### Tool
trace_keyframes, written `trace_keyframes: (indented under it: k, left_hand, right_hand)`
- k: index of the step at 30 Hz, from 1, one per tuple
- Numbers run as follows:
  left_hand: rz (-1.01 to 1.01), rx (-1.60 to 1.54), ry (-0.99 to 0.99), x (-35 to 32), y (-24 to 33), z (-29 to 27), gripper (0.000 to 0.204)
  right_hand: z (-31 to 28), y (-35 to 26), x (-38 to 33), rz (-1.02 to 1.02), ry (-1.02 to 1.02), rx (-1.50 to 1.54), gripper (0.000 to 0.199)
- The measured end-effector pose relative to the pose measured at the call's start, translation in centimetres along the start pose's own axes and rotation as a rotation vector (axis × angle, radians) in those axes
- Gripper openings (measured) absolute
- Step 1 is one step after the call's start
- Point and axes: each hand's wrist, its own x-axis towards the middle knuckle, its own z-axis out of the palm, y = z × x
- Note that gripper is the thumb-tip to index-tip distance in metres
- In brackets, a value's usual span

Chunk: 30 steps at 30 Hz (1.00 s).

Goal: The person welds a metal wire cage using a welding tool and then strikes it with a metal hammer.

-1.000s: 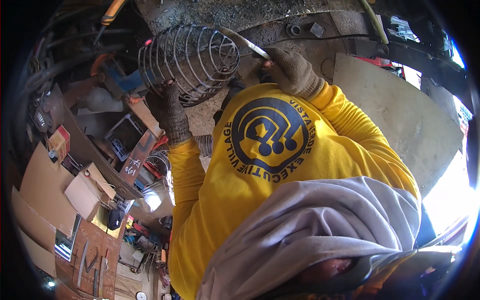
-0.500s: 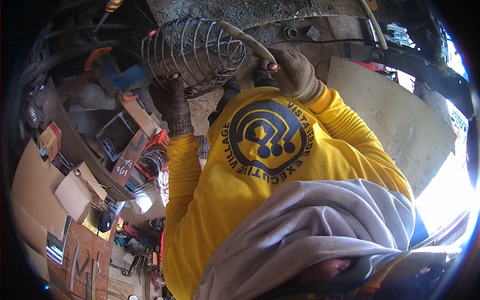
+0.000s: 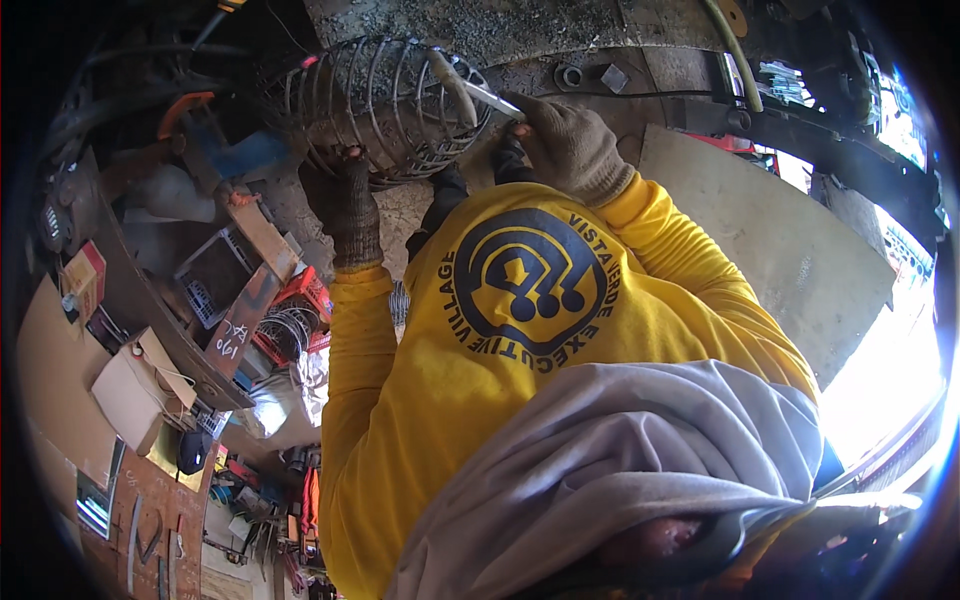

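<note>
A cage of curved metal rods (image 3: 375, 105), bent into rounded hoops, lies on its side at the upper middle. A small spot on its far left end glows red. My left hand (image 3: 343, 200), in a brown knit glove, is closed on the cage's near left edge. In my gloved right hand (image 3: 575, 145) is a hammer-like tool (image 3: 453, 92). Its long, pale, tapered head crosses a flat silver shank and lies over the cage's right end. Whether the head touches the rods, I cannot tell. The glove hides the grip end.
Dark grit covers the metal work surface (image 3: 480, 25) beyond the cage, with a metal ring (image 3: 568, 76) and a small square plate (image 3: 614, 78) near its edge. A large grey sheet (image 3: 760, 240) leans at right. Cardboard boxes (image 3: 135, 385) and a red crate (image 3: 310, 290) crowd the left.
My right hand has shifted a little left and the tool has turned, so its head now lies across the cage's right end. My left hand keeps its hold on the cage.
</note>
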Motion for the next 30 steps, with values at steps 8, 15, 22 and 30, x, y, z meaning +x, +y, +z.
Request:
trace_keyframes:
  k: [8,15,22,30]
  left_hand:
    - [-0.04,-0.075,-0.003,0.2,-0.9,0.7,0.065]
    - [-0.003,-0.124,0.048,-0.4,-0.2,1.5,0.036]
    - [-0.145,-0.388,0.064,-0.8,0.3,2.2,0.034]
    - [-0.119,-0.081,-0.062,-0.5,0.0,1.1,0.054]
  right_hand:
    - [-0.9,1.2,-1.0,-0.025,0.009,-0.115,0.043]
    - [-1.5,-0.6,-0.7,0.061,-0.093,-0.176,0.046]
    - [-2.5,-0.2,-1.0,-0.166,0.007,-0.013,0.047]
    - [-2.6,0.1,-0.8,-0.213,0.102,-0.064,0.048]
